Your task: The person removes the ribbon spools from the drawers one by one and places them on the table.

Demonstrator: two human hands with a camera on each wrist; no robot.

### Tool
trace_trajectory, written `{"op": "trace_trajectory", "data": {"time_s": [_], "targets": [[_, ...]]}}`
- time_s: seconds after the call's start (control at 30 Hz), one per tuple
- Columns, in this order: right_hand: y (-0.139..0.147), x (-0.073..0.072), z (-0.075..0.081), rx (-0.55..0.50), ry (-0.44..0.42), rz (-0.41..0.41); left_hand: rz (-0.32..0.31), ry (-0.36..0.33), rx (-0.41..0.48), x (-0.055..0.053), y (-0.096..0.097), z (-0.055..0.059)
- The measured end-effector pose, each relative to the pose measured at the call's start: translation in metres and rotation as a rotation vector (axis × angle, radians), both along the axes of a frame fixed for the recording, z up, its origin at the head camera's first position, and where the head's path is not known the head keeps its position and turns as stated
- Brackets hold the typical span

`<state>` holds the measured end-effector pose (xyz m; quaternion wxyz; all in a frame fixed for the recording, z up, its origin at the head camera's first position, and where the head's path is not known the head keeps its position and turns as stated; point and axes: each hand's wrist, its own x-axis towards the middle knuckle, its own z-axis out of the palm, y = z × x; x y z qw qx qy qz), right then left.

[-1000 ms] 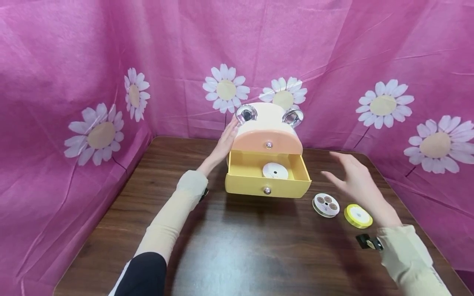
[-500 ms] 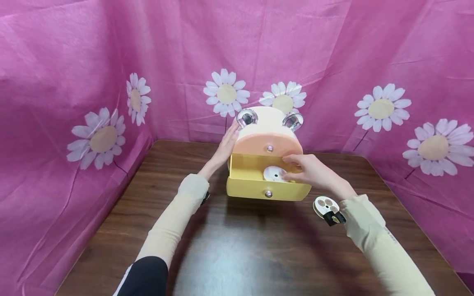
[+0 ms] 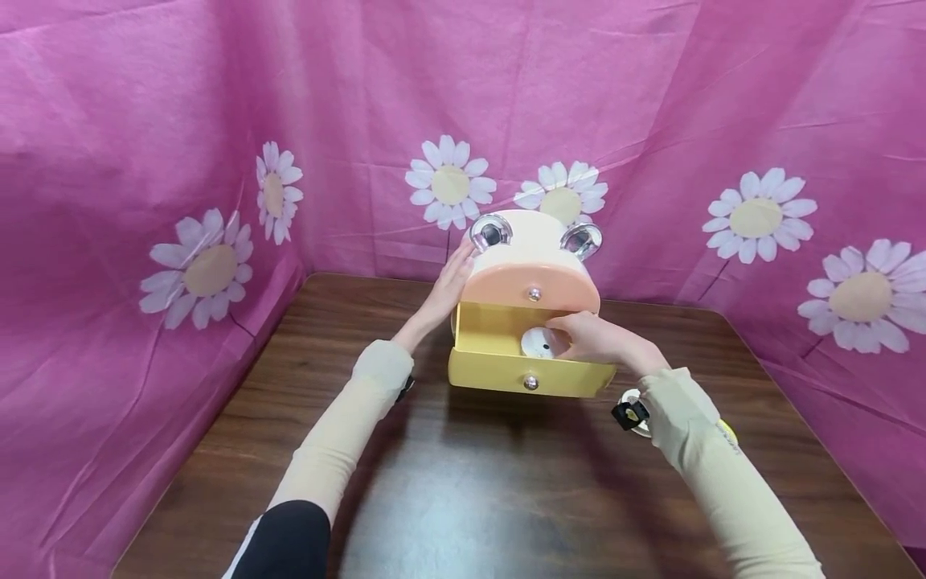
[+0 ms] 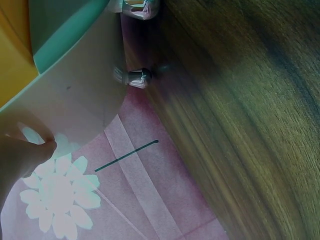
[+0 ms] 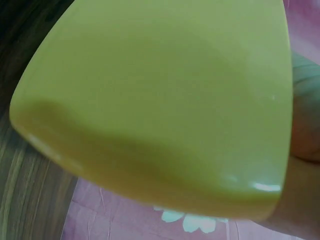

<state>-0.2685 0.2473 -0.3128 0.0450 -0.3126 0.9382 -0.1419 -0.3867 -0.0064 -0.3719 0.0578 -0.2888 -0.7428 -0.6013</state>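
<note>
A small chest of drawers with a frog-like face (image 3: 524, 256) and silver eyes stands at the back of the table. Its lower yellow drawer (image 3: 495, 372) is pulled out; the peach upper drawer (image 3: 499, 285) is closed. Inside the yellow drawer is a white ribbon spool (image 3: 533, 343). My right hand (image 3: 599, 338) reaches over the drawer's right side and pinches the spool's right edge. My left hand (image 3: 447, 294) rests along the chest's left side, fingers extended. In the right wrist view, the drawer front (image 5: 165, 85) hides most of the right hand (image 5: 306, 115).
On the table to the right, a second white spool (image 3: 629, 397) is mostly covered by the right wrist. A yellow spool (image 3: 729, 432) peeks out behind the right sleeve. A pink curtain (image 3: 347, 161) printed with daisies surrounds the wooden table (image 3: 448, 490).
My right hand has come left from above the table into the yellow drawer and taken hold of the white ribbon spool. The left hand stays against the chest.
</note>
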Motion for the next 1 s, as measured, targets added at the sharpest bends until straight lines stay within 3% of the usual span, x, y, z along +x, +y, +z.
{"op": "trace_trajectory", "data": {"time_s": [0.5, 0.77, 1.0], "targets": [[-0.004, -0.004, -0.005, 0.0, -0.022, -0.022, -0.003, 0.01, -0.012, 0.001, 0.002, 0.004], [-0.003, -0.005, -0.009, 0.002, 0.0, 0.009, -0.046, -0.019, -0.019, 0.03, -0.007, 0.027], [-0.002, -0.004, -0.006, -0.027, -0.036, -0.022, -0.049, -0.015, -0.013, 0.033, -0.008, 0.029]]}}
